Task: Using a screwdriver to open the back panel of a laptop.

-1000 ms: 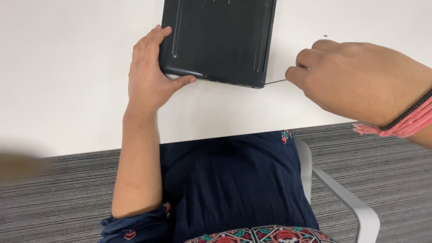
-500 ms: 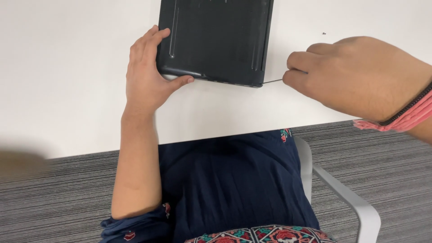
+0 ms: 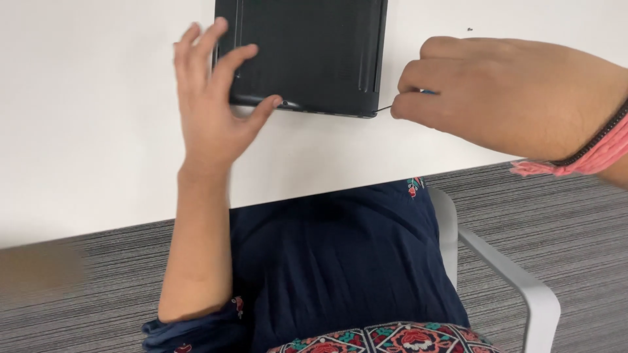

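A black flat device, like a laptop turned underside up (image 3: 307, 52), lies on the white table (image 3: 85, 131). My left hand (image 3: 209, 111) is at its near left corner with fingers spread and raised; only the thumb tip touches the near edge. My right hand (image 3: 497, 91) is closed around a thin metal tool (image 3: 384, 108), probably a small screwdriver. The tool's tip meets the device's near right corner, and its handle is mostly hidden inside the fist. A pink and black band circles my right wrist.
The table's near edge runs just above my lap. A white chair armrest (image 3: 510, 274) stands at the lower right over grey striped carpet. A tiny dark speck (image 3: 469, 29) lies on the table right of the device.
My left hand has lifted off the device's corner and spread its fingers, leaving only the thumb on the edge. The right hand and tool have stayed at the right corner.
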